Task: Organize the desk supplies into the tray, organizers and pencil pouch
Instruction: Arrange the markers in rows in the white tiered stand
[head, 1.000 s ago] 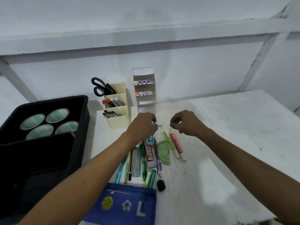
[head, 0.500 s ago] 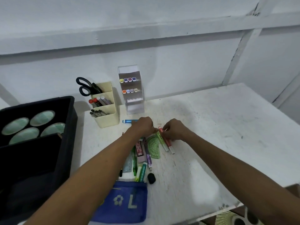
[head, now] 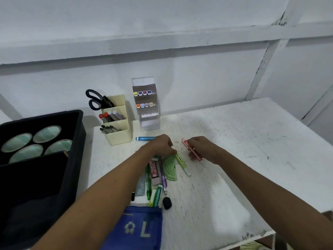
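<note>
My right hand [head: 204,148] grips a red highlighter [head: 190,149], lifted a little off the white desk [head: 243,150]. My left hand [head: 160,144] holds a blue marker [head: 145,138] that sticks out to its left, and its fingertips touch the top end of a green highlighter [head: 182,164]. Below the hands lies a pile of pens, a ruler, erasers and a green protractor [head: 169,166]. A blue pencil pouch [head: 137,230] lies at the near edge. A cream organizer [head: 119,130] and a clear marker stand [head: 146,105] are behind.
A black tray [head: 72,159] with several round green-lidded tins [head: 36,141] fills the left side. Black scissors [head: 96,101] stick out of the cream organizer. A small black eraser [head: 167,203] lies beside the pouch. The wall runs close behind the organizers.
Both hands dropped from near the marker stand to the pile. My right hand took hold of the red highlighter and lifted it; my left reached the green one.
</note>
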Available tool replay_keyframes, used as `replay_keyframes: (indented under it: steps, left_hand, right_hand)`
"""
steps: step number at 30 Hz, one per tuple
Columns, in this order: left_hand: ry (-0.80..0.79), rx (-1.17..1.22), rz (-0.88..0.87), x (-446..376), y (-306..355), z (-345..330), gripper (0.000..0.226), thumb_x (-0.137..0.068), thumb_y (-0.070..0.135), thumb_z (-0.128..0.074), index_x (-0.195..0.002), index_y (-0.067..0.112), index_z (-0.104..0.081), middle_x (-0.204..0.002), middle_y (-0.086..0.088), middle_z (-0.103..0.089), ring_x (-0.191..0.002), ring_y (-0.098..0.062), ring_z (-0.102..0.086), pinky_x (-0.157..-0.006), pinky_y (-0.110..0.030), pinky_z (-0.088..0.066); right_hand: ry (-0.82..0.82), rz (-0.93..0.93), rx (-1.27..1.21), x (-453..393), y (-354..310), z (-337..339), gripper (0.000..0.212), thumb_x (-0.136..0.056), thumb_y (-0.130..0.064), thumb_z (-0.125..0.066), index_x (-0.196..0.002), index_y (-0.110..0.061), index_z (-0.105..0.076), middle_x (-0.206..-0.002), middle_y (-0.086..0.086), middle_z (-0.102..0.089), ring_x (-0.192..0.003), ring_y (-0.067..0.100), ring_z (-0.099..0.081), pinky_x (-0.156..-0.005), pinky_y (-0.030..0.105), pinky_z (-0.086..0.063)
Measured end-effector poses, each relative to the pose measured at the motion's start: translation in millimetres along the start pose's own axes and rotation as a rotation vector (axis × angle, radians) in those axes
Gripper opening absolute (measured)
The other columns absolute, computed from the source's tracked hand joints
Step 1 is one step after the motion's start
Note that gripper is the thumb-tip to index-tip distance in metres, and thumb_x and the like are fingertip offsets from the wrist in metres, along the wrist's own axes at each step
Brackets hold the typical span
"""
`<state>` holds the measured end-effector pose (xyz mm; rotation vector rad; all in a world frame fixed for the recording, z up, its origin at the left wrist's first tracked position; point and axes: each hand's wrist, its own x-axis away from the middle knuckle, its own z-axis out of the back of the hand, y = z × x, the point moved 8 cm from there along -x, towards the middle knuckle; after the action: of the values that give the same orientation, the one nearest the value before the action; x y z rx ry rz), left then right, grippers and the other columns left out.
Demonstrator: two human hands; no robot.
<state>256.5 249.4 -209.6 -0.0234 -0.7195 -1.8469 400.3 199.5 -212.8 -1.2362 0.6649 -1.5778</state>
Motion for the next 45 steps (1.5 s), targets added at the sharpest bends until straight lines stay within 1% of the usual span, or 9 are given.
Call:
replay_keyframes:
  steps: [8,14,18,19,22,29,33,38,45]
  left_hand:
    - [0.084,0.656,0.004,26,-18,45,0.034,-0.078,0.009,-0.079,-0.105,0.003,-0.06,-0.092,-0.016,-0.073,-0.076,-0.021,-0.071,-0.07,-0.031,-0.057]
    - [0.444,0.458,-0.004,57,-44,118,0.038,-0.078,0.018,-0.079,-0.114,0.008,-0.069,-0.099,-0.006,-0.072,-0.086,-0.017,-0.069,-0.079,-0.03,-0.056]
    - [0.661,0.246,-0.044,87,-46,157,0.032,-0.082,0.019,-0.074,-0.113,0.014,-0.07,-0.099,-0.001,-0.07,-0.09,-0.014,-0.066,-0.083,-0.03,-0.056]
    - [0.706,0.239,-0.047,93,-47,164,0.031,-0.084,0.018,-0.072,-0.115,0.014,-0.069,-0.099,-0.001,-0.07,-0.09,-0.014,-0.066,-0.079,-0.03,-0.057]
    - [0.807,0.191,-0.056,105,-48,174,0.028,-0.088,0.017,-0.068,-0.116,0.013,-0.068,-0.096,0.005,-0.065,-0.083,-0.006,-0.06,-0.057,-0.006,-0.047]
    - [0.797,0.065,-0.108,95,-42,158,0.031,-0.089,0.019,-0.067,-0.119,0.012,-0.068,-0.108,-0.005,-0.071,-0.091,-0.017,-0.066,-0.085,-0.029,-0.053]
    - [0.796,-0.064,-0.112,79,-39,147,0.03,-0.091,0.018,-0.064,-0.121,0.017,-0.068,-0.115,-0.002,-0.07,-0.096,-0.018,-0.064,-0.082,-0.026,-0.048]
    - [0.78,-0.151,-0.066,64,-44,141,0.029,-0.091,0.018,-0.062,-0.119,0.021,-0.068,-0.11,-0.003,-0.069,-0.093,-0.023,-0.064,-0.081,-0.036,-0.055]
    - [0.718,-0.177,-0.063,44,-47,136,0.023,-0.091,0.017,-0.063,-0.113,0.017,-0.069,-0.106,-0.006,-0.068,-0.093,-0.026,-0.063,-0.077,-0.034,-0.052]
  right_hand:
    - [-0.004,0.197,0.007,-6,-31,0,0.026,-0.091,-0.026,-0.061,-0.109,-0.007,-0.063,-0.09,0.009,-0.064,-0.073,0.018,-0.065,-0.064,0.03,-0.058]
    - [0.111,0.488,0.205,-13,-96,-21,0.027,-0.086,-0.024,-0.068,-0.11,-0.012,-0.068,-0.096,-0.002,-0.068,-0.085,0.012,-0.066,-0.068,0.018,-0.046]
    - [0.211,0.704,0.173,-9,-140,-27,0.013,-0.084,-0.017,-0.069,-0.097,-0.017,-0.068,-0.08,-0.004,-0.07,-0.071,-0.003,-0.065,-0.067,0.009,-0.046]
    - [0.238,0.757,0.168,-8,-149,-26,0.007,-0.084,-0.016,-0.068,-0.092,-0.016,-0.067,-0.078,-0.004,-0.071,-0.07,-0.003,-0.065,-0.065,0.008,-0.046]
    - [0.292,0.876,0.151,-8,-168,-25,0.007,-0.084,-0.018,-0.069,-0.088,-0.012,-0.07,-0.082,-0.003,-0.073,-0.074,0.006,-0.067,-0.06,0.013,-0.047]
    - [0.341,0.971,0.311,-15,-166,-39,0.019,-0.078,-0.009,-0.075,-0.097,-0.009,-0.075,-0.089,0.006,-0.068,-0.068,0.002,-0.053,-0.061,0.005,-0.04]
    - [0.323,0.95,0.39,-25,-160,-53,0.021,-0.083,-0.007,-0.07,-0.103,-0.01,-0.073,-0.097,0.004,-0.066,-0.073,-0.006,-0.051,-0.067,0.001,-0.038]
    - [0.323,0.911,0.455,-43,-155,-70,0.023,-0.085,-0.008,-0.067,-0.107,-0.013,-0.071,-0.109,0.003,-0.069,-0.097,0.017,-0.064,-0.088,0.023,-0.049]
    - [0.344,0.786,0.455,-63,-151,-80,0.024,-0.088,-0.011,-0.065,-0.111,-0.013,-0.07,-0.114,0.004,-0.07,-0.1,0.02,-0.066,-0.088,0.02,-0.041]
